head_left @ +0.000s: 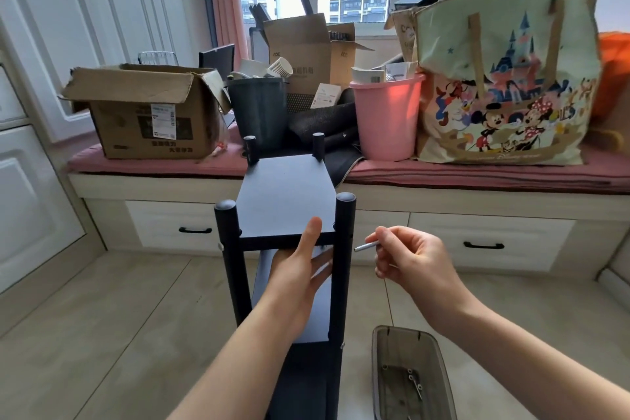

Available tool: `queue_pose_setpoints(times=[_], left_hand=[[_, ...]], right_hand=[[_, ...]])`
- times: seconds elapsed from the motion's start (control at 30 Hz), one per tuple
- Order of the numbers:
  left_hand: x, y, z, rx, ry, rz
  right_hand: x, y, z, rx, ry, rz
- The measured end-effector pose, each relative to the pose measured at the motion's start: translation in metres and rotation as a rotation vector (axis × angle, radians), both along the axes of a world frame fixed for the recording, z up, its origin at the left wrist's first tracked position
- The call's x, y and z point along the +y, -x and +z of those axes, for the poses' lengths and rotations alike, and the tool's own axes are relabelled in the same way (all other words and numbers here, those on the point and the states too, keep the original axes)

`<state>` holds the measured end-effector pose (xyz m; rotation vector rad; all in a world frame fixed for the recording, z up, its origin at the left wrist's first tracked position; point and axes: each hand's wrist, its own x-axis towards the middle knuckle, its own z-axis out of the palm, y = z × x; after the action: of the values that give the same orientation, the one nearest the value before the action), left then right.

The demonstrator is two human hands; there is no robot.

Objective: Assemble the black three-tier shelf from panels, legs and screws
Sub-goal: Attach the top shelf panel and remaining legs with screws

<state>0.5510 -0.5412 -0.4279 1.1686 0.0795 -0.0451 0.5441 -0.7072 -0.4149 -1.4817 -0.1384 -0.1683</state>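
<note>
- Nearest me, a smoky plastic tray [380,365] sits on the floor with small metal parts inside.
- My left hand [300,269] grips the front edge of the black shelf's [286,194] top panel, thumb on top.
- My right hand [412,259] pinches a slim metal tool [366,245], just right of the front right leg [342,266].

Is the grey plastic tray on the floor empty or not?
Not empty. The tray holds a few small metal parts, probably screws; the exact kind is too small to tell.
</note>
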Motion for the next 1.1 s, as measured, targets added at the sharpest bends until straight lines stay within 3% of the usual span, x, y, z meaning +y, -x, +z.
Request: queue_pose_setpoints(times=[0.13, 0.3, 0.63, 0.8, 1.1], left_hand=[[0.024, 0.011, 0.012, 0.154, -0.164, -0.054], [0.077, 0.038, 0.045, 0.117, -0.439, -0.156], [0.133, -0.012, 0.104, 0.08, -0.614, 0.209], [0.133, -0.072, 0.105, 0.097, -0.592, 0.283], [0.136, -0.172, 0.095, 0.364, -0.411, 0.175]], right_hand=[[-0.002, -0.002, 0.001, 0.026, 0.003, -0.015], [-0.001, -0.01, 0.003, 0.086, -0.03, -0.022], [0.011, -0.061, 0.039, 0.119, 0.011, -0.071], [0.017, -0.097, 0.063, 0.048, 0.134, -0.071], [0.056, -0.175, 0.073, -0.161, 0.475, -0.021]])
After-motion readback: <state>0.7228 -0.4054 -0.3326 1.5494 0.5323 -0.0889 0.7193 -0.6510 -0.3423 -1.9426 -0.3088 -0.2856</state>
